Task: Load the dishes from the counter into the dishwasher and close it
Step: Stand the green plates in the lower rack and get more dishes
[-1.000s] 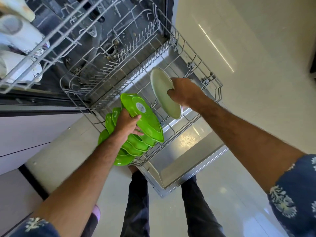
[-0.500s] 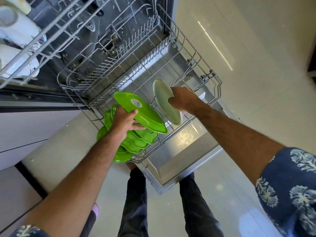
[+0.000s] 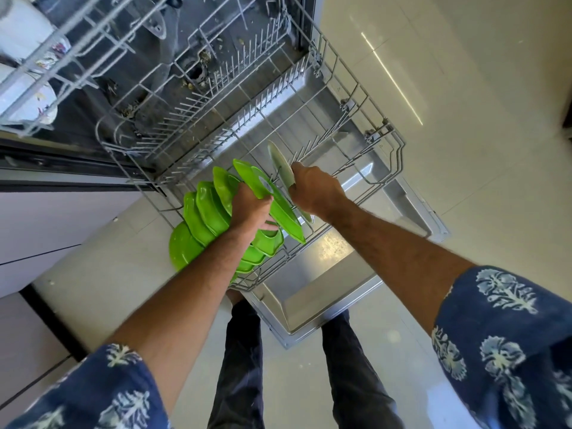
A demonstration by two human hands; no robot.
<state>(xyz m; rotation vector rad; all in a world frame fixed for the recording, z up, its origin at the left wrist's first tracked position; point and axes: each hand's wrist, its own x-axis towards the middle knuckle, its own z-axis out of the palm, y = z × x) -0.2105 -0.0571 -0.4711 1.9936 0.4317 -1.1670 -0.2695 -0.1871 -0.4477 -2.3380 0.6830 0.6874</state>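
The dishwasher's lower rack (image 3: 349, 97) is pulled out over the open door (image 3: 312, 286). Several bright green plates (image 3: 201, 218) stand on edge in the rack's near left corner. My left hand (image 3: 250, 209) grips another green plate (image 3: 269, 199), tilted on edge just right of that row. My right hand (image 3: 315, 190) holds a pale green plate (image 3: 280, 164) upright among the rack tines, close beside the green plate.
The upper rack (image 3: 46, 72) at the top left holds white cups (image 3: 24, 100). White cabinet fronts (image 3: 46, 230) lie at the left. Pale tiled floor (image 3: 464, 150) spreads to the right. My legs (image 3: 241, 366) stand at the door's front edge.
Both hands have lowered their plates into the rack. The pale plate went from raised to standing among the tines, and the green plate tipped up beside the green row.
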